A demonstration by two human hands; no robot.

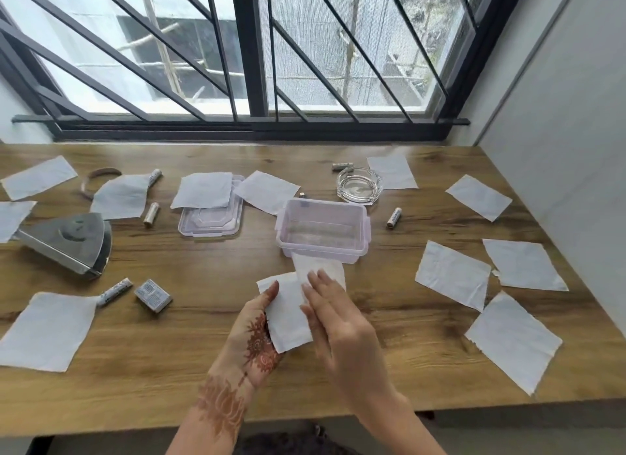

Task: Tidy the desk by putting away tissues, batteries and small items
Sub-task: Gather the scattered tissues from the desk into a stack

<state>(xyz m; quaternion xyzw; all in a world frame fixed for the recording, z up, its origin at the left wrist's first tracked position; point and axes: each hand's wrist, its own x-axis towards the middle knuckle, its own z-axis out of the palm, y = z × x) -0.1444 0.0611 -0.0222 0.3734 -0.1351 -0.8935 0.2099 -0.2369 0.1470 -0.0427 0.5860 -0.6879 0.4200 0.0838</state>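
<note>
Plainly enough, the left hand (261, 336) holds a tissue (291, 319) above the near middle of the counter (203, 370). Its thumb is clamped over the paper's left edge, while its fingers are hidden under the sheet. The right hand (342, 326) lies on top, its fingers (321, 285) straight and close together, touching an upper sheet (333, 268) that reaches the near wall of the clear container (366, 224). Whether that sheet's far end slips beneath the box is hard to make out.

The container stands open just beyond the hands, and the hazy plastic blurs whatever is inside. Its lid (216, 226) lies to the left, partly hidden under a loose tissue (203, 190). A battery (394, 217) lies right of the container, its label too small to read. The frame cuts off an edge tissue (10, 217) at the far left. A tiny item (302, 194) behind the container is too small to name.
</note>
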